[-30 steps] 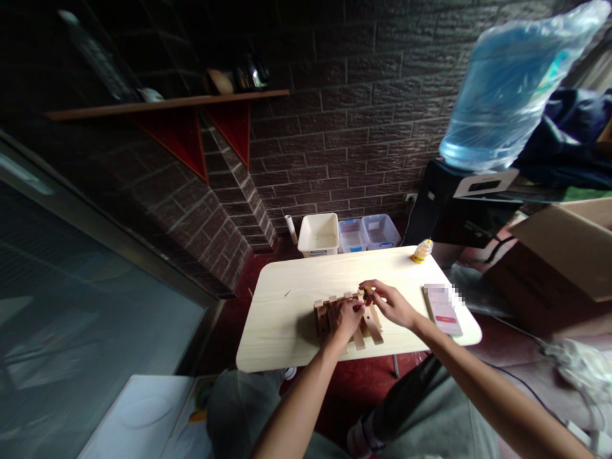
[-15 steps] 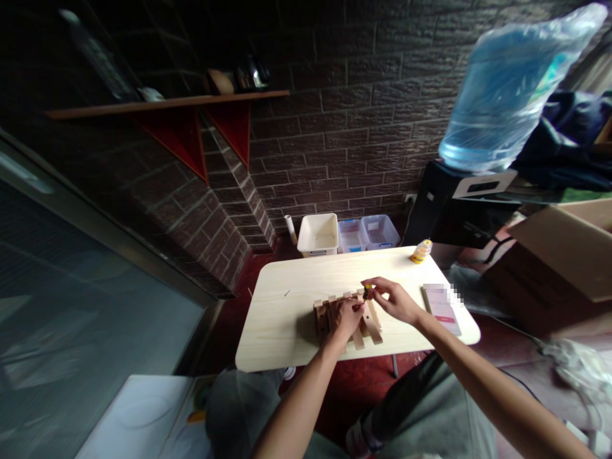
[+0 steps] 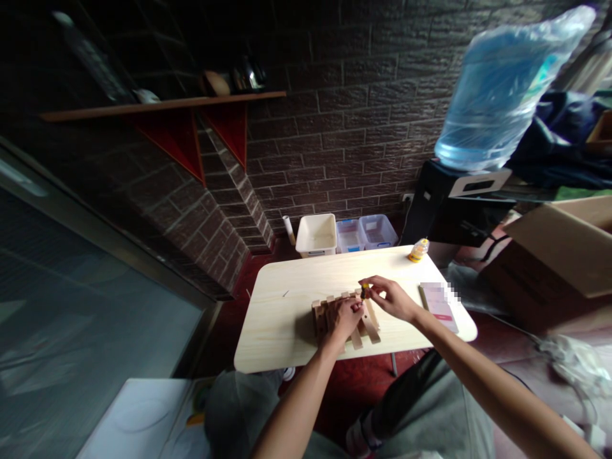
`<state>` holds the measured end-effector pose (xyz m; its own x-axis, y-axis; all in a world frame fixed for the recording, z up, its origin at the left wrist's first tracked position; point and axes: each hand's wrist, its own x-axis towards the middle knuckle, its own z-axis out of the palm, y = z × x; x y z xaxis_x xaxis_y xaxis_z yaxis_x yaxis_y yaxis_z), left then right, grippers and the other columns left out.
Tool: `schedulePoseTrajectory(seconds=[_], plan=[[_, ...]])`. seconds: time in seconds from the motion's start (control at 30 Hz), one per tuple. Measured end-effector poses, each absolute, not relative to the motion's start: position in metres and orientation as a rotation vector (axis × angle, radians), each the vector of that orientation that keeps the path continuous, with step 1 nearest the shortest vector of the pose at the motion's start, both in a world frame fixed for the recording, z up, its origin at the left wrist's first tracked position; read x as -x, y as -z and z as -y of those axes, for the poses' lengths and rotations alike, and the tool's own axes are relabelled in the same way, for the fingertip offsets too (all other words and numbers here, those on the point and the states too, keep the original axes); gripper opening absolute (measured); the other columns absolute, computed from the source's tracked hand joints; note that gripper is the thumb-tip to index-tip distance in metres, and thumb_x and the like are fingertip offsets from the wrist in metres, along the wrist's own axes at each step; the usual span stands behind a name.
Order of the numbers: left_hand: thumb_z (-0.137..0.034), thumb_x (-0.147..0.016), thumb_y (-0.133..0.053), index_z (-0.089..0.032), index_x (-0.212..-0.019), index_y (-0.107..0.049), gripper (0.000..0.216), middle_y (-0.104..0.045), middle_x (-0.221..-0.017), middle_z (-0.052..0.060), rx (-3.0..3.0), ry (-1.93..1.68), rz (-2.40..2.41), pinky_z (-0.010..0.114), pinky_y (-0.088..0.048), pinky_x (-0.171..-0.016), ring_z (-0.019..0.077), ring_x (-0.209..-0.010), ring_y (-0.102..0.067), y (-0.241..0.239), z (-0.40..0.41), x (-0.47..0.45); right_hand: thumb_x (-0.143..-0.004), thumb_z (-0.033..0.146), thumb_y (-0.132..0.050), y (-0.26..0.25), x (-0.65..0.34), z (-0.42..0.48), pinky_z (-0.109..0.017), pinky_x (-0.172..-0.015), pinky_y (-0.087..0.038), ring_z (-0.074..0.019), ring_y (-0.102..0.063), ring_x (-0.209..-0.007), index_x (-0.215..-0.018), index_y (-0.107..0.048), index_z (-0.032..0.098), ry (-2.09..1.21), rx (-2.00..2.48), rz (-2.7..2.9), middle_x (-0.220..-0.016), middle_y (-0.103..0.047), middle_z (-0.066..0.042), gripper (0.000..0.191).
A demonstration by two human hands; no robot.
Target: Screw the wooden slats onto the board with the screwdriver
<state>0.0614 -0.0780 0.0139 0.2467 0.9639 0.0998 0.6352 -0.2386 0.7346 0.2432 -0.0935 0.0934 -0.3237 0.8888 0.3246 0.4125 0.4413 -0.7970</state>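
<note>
A small wooden piece with several slats (image 3: 369, 331), some with dark holes, lies near the front edge of the pale table (image 3: 272, 338). My right hand (image 3: 389, 298) grips a short screwdriver (image 3: 364, 291) with a yellow and black handle, held upright over the slats. Bent over the wooden piece, my left hand (image 3: 348, 315) rests on it with fingertips pinched together close to the screwdriver's lower end. Whatever sits in that pinch is too small to make out. My left hand hides part of the slats.
A small bottle with a yellow base (image 3: 418, 250) stands at the table's back right corner, and a flat booklet or box (image 3: 437, 306) lies at the right. A thin dark item (image 3: 285, 294) lies to the left. Bins (image 3: 317, 248) stand behind the table; a carton (image 3: 549, 255) is at the right.
The whole view has shifted very slightly. Both hands keep nearly the same pose over the wooden piece, with the screwdriver still held in my right hand.
</note>
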Motion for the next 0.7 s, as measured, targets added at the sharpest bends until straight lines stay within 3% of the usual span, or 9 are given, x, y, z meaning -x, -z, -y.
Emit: schedulePoseTrajectory(seconds=[0.53, 0.7], plan=[[-0.029, -0.086, -0.057, -0.018, -0.079, -0.071, 0.019, -0.072, -0.074, 0.003, -1.883, -0.803, -1.415, 0.023, -0.047, -0.067, 0.0161, -0.074, -0.065, -0.0115, 0.0802, -0.0664, -0.096, 0.031, -0.049, -0.0910, -0.2475, 0.0908, -0.026, -0.063, -0.054, -0.0172, -0.067, -0.081, -0.121, -0.062, 0.020, -0.754, 1.103, 1.946, -0.107, -0.067, -0.010, 0.030], [-0.027, -0.084, -0.058, -0.019, -0.083, -0.071, 0.016, -0.072, -0.079, 0.003, -1.877, -0.800, -1.434, 0.024, -0.048, -0.069, 0.0168, -0.076, -0.066, -0.0142, 0.0819, -0.0654, -0.096, 0.031, -0.049, -0.0895, -0.2472, 0.0903, -0.027, -0.064, -0.055, -0.0180, -0.068, -0.083, -0.121, -0.061, 0.020, -0.765, 1.097, 1.940, -0.109, -0.067, -0.011, 0.030]])
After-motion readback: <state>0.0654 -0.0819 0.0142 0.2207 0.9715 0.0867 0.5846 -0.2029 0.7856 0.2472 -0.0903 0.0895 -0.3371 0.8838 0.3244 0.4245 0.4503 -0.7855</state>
